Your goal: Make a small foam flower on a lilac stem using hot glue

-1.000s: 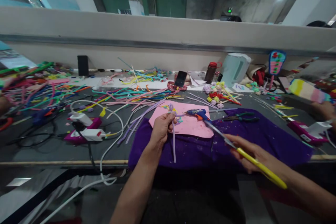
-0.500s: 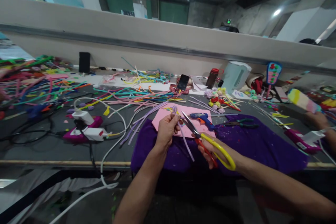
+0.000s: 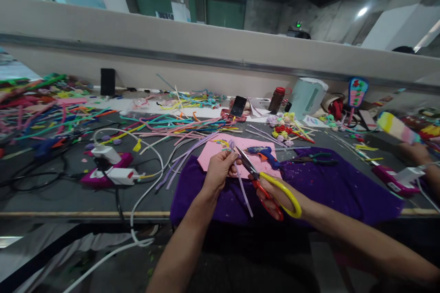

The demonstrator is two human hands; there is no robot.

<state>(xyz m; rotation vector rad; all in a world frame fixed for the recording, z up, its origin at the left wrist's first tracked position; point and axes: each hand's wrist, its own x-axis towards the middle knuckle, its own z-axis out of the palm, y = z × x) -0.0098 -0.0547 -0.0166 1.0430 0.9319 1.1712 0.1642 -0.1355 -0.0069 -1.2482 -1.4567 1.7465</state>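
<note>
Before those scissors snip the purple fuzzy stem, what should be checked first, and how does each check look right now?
1. Left hand grips the lilac stem: ok.
2. Right hand in the scissors handles: ok.
3. Blades open beside the stem: ok.
4. Left fingertips clear of the blades: cannot tell, they look very close.
5. Glue gun out of the way on the pink sheet: ok.

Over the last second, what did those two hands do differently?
The right hand swung the scissors in from the right until the blades reached the lilac pipe cleaner. The left hand kept pinching that pipe cleaner. The glue gun stayed on the pink sheet.
</note>
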